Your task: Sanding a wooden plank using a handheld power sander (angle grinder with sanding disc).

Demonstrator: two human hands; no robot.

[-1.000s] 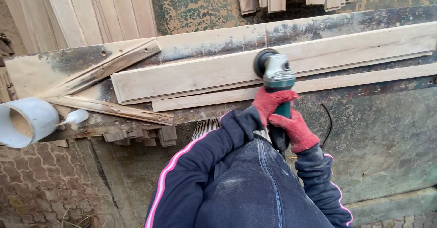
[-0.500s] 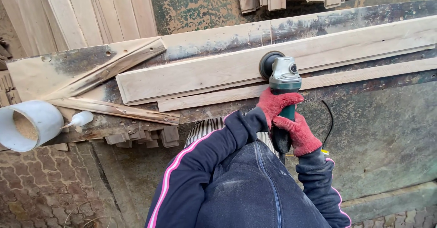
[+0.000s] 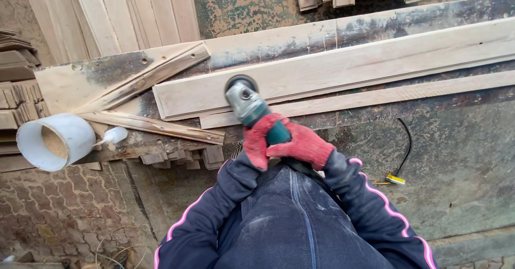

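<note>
At my far left a white tub (image 3: 53,140) of sawdust lies tipped on its side at the bench (image 3: 429,135) edge, a small white glue bottle (image 3: 113,135) just beside it. My left hand (image 3: 257,140) and right hand (image 3: 301,144) (both in red gloves) are wrapped tight around the green grinder (image 3: 252,108), its disc resting on the long pale plank (image 3: 343,70) near that board's left end. I judge the disc could run off the end and gouge the edge if I tilt it. Further right, the black cable (image 3: 405,145) hangs loose and might snag.
</note>
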